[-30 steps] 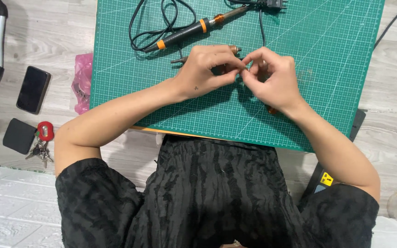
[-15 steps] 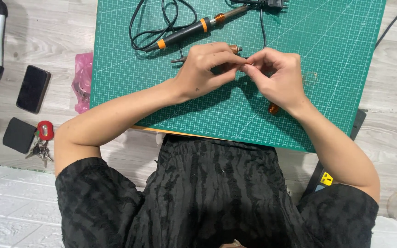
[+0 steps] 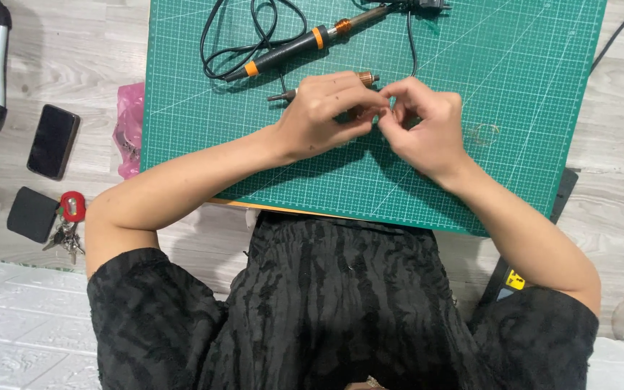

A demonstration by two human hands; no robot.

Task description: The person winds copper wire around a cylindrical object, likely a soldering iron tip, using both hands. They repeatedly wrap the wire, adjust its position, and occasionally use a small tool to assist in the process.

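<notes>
Two bare hands, the left hand (image 3: 326, 112) and the right hand (image 3: 424, 126), meet at the middle of one green cutting mat (image 3: 514, 87). One soldering iron (image 3: 294, 47) with one black cord (image 3: 250, 29) lies near the mat's far edge. One small copper-wound part (image 3: 365, 76) shows just beyond the left hand. Off the mat's left edge, on the floor: one pink bag (image 3: 128, 126), one black phone (image 3: 53, 141), one black pouch (image 3: 30, 214), and one bunch of keys (image 3: 68, 227) with a red fob.

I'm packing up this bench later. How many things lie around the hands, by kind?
Soldering iron: 1
Cutting mat: 1
Phone: 1
Bunch of keys: 1
Pink bag: 1
Black pouch: 1
Total: 6
</notes>
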